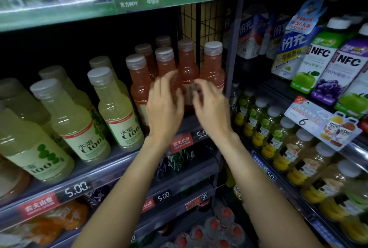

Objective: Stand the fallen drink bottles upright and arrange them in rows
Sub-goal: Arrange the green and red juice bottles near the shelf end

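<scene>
On the store shelf [111, 170] the pink bottles [139, 84] stand upright in rows. Your left hand [165, 106] and right hand [211, 106] reach before them, fingers loosely spread, holding nothing.

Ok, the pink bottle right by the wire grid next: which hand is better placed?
Probably the right hand. It hovers just below and in front of that pink bottle; the left hand sits further left, in front of the middle pink bottles.

Dim, dark shelf recesses; motion blur smears the fingers; wide-angle distortion bends the edges.
</scene>
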### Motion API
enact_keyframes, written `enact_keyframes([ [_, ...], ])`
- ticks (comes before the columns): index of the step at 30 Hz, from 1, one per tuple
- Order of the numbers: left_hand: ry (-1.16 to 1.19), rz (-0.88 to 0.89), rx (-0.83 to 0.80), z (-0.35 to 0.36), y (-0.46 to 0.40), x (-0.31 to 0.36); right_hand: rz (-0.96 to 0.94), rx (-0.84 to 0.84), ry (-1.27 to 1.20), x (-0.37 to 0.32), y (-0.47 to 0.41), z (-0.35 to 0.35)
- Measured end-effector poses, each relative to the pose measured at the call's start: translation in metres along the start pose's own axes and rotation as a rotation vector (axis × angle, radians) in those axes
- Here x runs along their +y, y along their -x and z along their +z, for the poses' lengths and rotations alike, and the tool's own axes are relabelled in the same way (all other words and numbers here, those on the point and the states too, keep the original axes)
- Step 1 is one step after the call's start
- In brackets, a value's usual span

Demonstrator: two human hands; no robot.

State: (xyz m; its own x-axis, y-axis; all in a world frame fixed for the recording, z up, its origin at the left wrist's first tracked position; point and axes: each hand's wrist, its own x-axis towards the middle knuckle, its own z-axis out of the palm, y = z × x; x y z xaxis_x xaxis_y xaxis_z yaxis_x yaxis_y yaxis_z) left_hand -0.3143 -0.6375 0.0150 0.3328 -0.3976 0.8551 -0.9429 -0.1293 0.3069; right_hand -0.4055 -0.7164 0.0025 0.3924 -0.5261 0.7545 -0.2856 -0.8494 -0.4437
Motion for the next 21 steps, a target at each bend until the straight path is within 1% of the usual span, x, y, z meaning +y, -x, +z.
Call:
enact_keyframes([
  [2,-0.045,-0.026,0.012,-0.008,-0.002,-0.005,0.085,-0.217,-0.047,-0.012,0.012,0.021],
  [3,-0.077,-0.044,-0.013,-0.011,-0.002,-0.008,0.154,-0.285,-0.074,-0.017,0.018,0.032],
  [4,-0.101,-0.057,-0.053,-0.014,-0.003,-0.011,0.218,-0.313,-0.092,-0.02,0.024,0.041],
  [5,-0.116,-0.061,-0.093,-0.016,-0.003,-0.015,0.256,-0.308,-0.109,-0.023,0.028,0.048],
  [7,-0.139,-0.037,-0.155,-0.018,-0.003,-0.022,0.274,-0.265,-0.15,-0.024,0.03,0.055],
  [10,-0.165,-0.022,-0.221,-0.017,-0.004,-0.024,0.331,-0.303,-0.155,-0.025,0.019,0.057],
  [13,-0.169,-0.017,-0.241,-0.017,-0.008,-0.022,0.308,-0.324,0.003,-0.024,0.006,0.059],
  [15,-0.099,-0.019,-0.273,-0.016,-0.013,-0.016,0.286,-0.409,0.091,-0.023,-0.001,0.055],
  [17,0.015,-0.073,-0.337,-0.008,-0.02,-0.007,0.355,-0.456,0.082,-0.022,-0.002,0.048],
  [19,0.09,-0.139,-0.404,0.007,-0.027,-0.002,0.406,-0.414,0.029,-0.02,0.002,0.041],
  [21,0.082,-0.158,-0.434,0.025,-0.032,-0.002,0.335,-0.347,0.052,-0.018,0.011,0.034],
])
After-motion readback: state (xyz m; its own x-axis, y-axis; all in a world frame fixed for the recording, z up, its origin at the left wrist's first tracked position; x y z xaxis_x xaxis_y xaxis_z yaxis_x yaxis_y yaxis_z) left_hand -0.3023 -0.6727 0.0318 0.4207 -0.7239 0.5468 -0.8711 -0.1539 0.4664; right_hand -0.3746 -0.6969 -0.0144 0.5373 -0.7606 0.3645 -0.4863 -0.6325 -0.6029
